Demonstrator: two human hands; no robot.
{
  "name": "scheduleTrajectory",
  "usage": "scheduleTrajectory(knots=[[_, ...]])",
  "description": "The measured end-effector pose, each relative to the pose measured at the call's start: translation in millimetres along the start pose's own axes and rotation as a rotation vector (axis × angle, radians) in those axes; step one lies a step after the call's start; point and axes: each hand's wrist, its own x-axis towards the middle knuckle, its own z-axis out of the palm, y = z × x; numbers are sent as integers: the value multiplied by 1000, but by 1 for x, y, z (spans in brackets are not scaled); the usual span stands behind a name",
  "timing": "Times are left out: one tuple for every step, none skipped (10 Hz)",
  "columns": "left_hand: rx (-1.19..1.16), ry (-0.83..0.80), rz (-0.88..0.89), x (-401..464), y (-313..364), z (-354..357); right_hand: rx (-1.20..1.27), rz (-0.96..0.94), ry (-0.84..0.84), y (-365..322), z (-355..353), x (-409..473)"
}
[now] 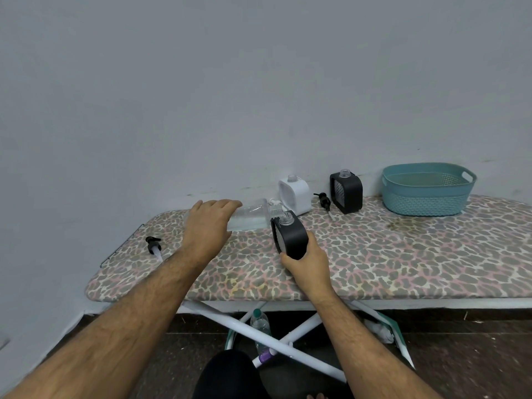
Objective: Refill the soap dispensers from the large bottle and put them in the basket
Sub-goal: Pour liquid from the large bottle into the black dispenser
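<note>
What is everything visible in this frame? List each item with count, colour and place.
Clear plastic refill bottle: 1, transparent, tipped toward the held dispenser's open neck.
Black square soap dispenser, held: 1, black, on the board's middle, tilted.
Black square soap dispenser, standing: 1, black, pump off, at the back by the wall.
White square soap dispenser: 1, white, pump off, at the back.
Black pump heads: 2, one at the board's left end, one between the rear dispensers.
Teal plastic basket: 1, far right on the board.
Leopard-print ironing board: 1, white legs.
Clear bottle on the floor: 1, under the board.
Left hand: grips the refill bottle.
Right hand: grips the held dispenser.
</note>
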Motion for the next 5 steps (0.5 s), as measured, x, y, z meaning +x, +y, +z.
scheduleTrajectory(knots=[[1,3,2,0,0,0,0,4,0,1,1,1],[-2,4,2,1,0,0,-8,0,-1,-1,0,0],[-2,2,3,1,-1,0,-5,1,-2,-3,-1,-1],[-4,9,1,1,0,0,2,5,-5,-4,-1,-1],[1,7,-2,2,0,-1,0,2,-4,-5,-2,-2]])
